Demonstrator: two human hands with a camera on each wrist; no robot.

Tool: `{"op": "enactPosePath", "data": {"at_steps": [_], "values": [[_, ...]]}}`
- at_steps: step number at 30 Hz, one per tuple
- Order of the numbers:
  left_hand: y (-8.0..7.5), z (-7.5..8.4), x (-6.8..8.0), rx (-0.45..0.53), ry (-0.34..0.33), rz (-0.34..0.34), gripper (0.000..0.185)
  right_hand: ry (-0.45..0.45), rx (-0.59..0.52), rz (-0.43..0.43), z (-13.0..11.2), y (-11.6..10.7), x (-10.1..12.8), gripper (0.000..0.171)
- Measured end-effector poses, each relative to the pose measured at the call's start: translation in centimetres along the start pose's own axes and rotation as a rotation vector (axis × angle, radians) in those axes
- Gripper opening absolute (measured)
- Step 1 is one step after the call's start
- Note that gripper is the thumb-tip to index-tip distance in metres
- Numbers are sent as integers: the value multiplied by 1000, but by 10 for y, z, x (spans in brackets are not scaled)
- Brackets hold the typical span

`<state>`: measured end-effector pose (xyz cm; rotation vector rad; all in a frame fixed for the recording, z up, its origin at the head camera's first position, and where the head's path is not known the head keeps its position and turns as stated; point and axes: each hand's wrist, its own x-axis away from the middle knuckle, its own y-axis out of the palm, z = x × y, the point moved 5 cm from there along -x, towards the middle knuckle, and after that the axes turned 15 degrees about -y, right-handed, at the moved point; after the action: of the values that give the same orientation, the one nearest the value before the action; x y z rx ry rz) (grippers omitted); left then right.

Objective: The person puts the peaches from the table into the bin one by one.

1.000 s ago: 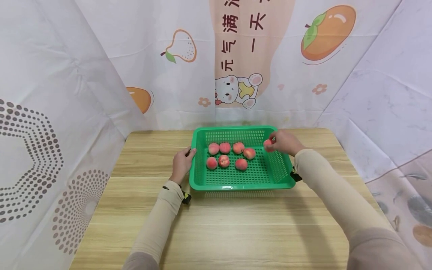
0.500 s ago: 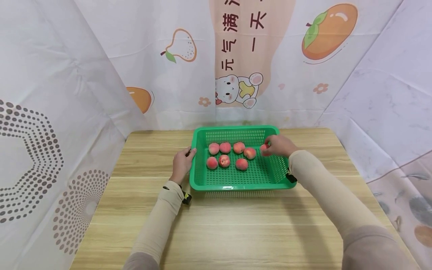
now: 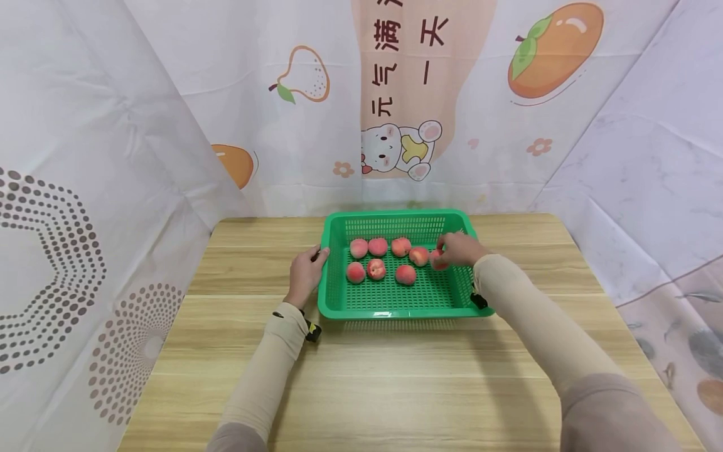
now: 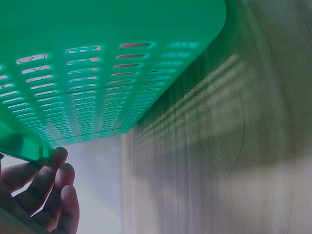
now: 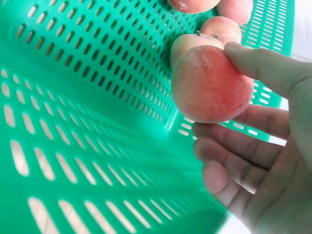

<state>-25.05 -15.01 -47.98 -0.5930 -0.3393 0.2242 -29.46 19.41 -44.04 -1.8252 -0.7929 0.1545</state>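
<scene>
A round pink-red peach [image 3: 437, 259] sits pinched between the thumb and fingers [image 5: 263, 68] of the right hand [image 3: 459, 248], low inside the green perforated plastic basket [image 3: 395, 311] and just beside the nearest of the seven loose peaches [image 3: 419, 255] lying there. A second ago that hand held the fruit up by the basket's far right rim; it has since come inward and down toward the row. The left hand [image 3: 305, 272] has not moved: it rests against the basket's left rim, fingers [image 4: 46, 183] loosely curled at the edge, though whether they actually clamp the rim I cannot tell.

The basket stands on a light wooden desk [image 3: 361, 383], enclosed on three sides by white cloth printed with fruit and a cartoon bear [image 3: 398, 150].

Between the right hand and the basket's near wall the mesh floor lies bare. The desk stretches open between the basket and the person, and on both sides of the arms.
</scene>
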Motion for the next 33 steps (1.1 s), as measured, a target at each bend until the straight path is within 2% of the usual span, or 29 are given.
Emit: {"op": "enactPosePath", "data": {"at_steps": [7, 19, 33], "values": [[-1, 0, -1, 6, 2, -4, 51, 10, 7, -28, 2, 4, -3, 40], [0, -1, -1, -1, -4, -9, 52, 1, 45, -56, 2, 7, -9, 21], [-1, -1, -2, -5, 10, 5, 51, 23, 14, -123, 6, 23, -18, 14]]}}
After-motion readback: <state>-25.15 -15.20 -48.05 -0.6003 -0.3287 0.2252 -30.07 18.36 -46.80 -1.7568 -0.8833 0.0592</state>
